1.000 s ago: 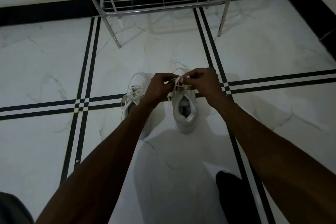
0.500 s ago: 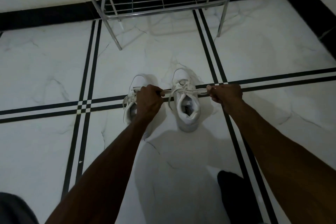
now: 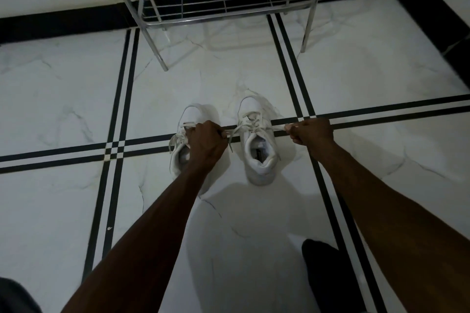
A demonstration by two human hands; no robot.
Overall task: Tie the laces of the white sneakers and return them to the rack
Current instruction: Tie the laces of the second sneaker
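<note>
White marble floor (image 3: pixel 63 99), crossed by paired black lines, carries two white sneakers side by side near its middle, toes pointing toward the far wall. A chrome wire rack (image 3: pixel 223 0) stands at the far edge of the floor against the black skirting, well apart from the shoes, and its lowest shelf holds nothing. The right sneaker (image 3: pixel 258 140) sits upright with its opening facing the camera, its lace (image 3: pixel 254 123) crossed over the tongue and drawn out taut to both sides. The left hand (image 3: pixel 206 141) is closed in a fist around one end of that lace, just left of the shoe, and it lies over the left sneaker (image 3: pixel 189 119), hiding much of that shoe's opening. The right hand (image 3: pixel 311 131) is likewise clenched on the other end of the lace, just right of the shoe, over one of the black floor lines. The left sneaker's own lace hangs loose over its side. Both forearms reach in from the near edge. A dark shape (image 3: pixel 323 274), blurred and hard to identify, sits on the floor near the bottom edge between the arms.
</note>
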